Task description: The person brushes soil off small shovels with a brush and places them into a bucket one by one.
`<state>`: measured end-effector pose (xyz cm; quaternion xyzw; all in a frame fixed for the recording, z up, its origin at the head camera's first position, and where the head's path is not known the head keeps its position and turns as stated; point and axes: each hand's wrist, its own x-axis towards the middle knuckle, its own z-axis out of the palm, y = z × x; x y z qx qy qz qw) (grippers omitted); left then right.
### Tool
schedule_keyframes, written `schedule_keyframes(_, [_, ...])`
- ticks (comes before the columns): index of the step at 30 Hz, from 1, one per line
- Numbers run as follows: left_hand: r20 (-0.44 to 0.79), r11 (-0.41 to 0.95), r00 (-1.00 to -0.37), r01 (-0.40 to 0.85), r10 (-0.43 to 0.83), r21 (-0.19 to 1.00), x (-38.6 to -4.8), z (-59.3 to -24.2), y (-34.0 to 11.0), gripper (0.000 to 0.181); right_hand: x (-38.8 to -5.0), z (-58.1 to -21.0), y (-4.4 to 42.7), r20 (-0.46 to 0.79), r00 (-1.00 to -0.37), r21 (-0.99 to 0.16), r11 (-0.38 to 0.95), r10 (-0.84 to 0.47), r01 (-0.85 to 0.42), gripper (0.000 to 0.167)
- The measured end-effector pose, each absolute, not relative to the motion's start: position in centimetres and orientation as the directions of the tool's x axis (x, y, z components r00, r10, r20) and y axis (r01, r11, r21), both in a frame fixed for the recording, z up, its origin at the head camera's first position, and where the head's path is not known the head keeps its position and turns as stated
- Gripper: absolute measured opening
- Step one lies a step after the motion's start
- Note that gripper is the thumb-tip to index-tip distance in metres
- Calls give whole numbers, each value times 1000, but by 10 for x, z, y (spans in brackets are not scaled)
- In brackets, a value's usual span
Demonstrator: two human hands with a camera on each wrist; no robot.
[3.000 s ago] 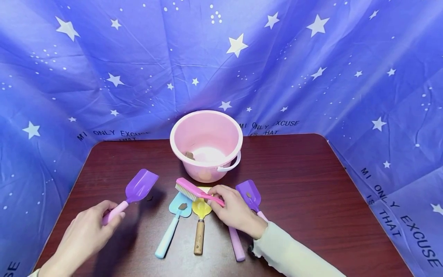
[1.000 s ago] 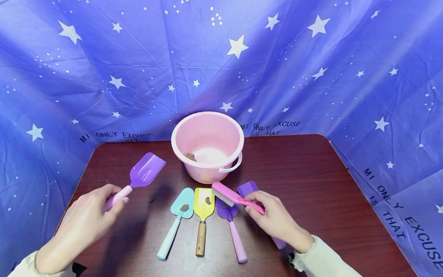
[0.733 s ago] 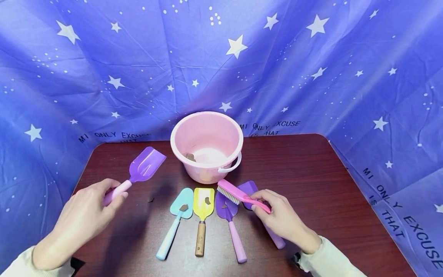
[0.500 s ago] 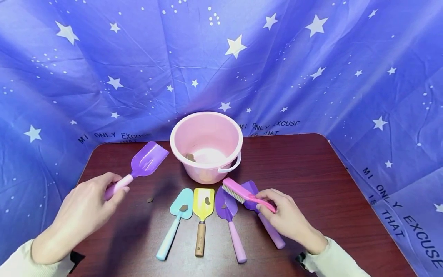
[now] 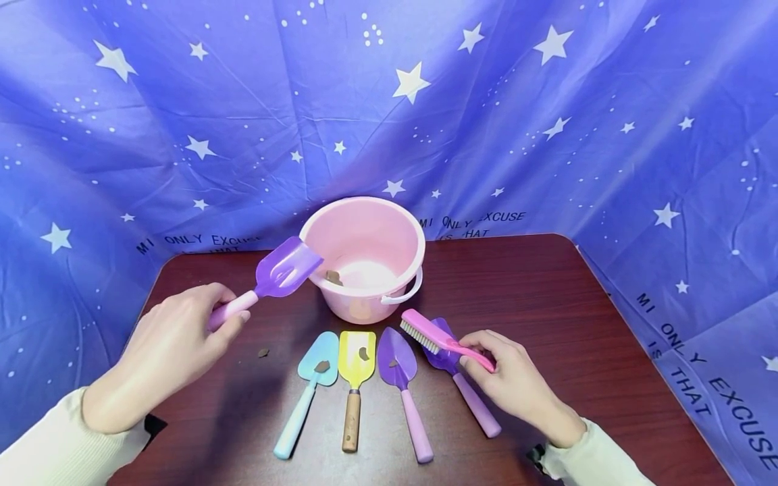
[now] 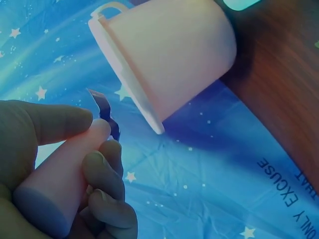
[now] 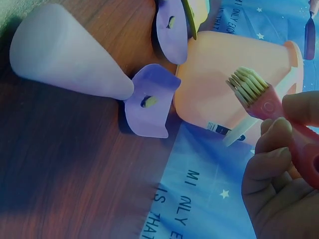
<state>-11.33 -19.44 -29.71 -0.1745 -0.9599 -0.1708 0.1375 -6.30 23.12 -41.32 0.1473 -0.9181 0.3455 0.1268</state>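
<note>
Left hand (image 5: 176,337), clamped on the purple shovel (image 5: 282,270), has advanced near the pink bucket (image 5: 361,307) at frame centre, apparently bringing work there. Right hand (image 5: 513,374) grips the pink brush (image 5: 433,332), shifted toward lower right.

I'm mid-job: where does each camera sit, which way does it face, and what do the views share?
Head: on the head, facing forward and down at the table, bucket and starry cloth; left hand, right hand and both sleeves show.
Left wrist: facing past the held shovel toward the bucket; part of the left hand shows.
Right wrist: facing past the brush toward the bucket and a lying purple shovel; part of the right hand shows.
Shared by both wrist views: bucket, table, cloth.
</note>
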Motion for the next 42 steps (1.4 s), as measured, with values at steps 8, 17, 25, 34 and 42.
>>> schedule_keyframes(8, [306, 867, -892, 417, 333, 273, -131, -290, -179, 10, -62, -412, 236, 351, -923, -595, 724, -155, -348, 30])
schedule_keyframes(17, [240, 867, -890, 441, 388, 233, -150, -282, -152, 13, -63, -412, 245, 344, -931, -583, 750, -120, -312, 28])
schedule_keyframes(25, [192, 864, -888, 453, 417, 219, -166, -280, -130, 10, -65, -415, 247, 327, -938, -587, 754, -110, -294, 26])
schedule_keyframes(34, [187, 858, -884, 463, 429, 223, -182, -284, -106, 21, -66, -416, 250, 329, -940, -592, 757, -86, -277, 28])
schedule_keyframes(42, [116, 873, -897, 441, 426, 206, -193, -288, -85, 21, -66, -417, 249, 319, -944, -597, 755, -87, -271, 27])
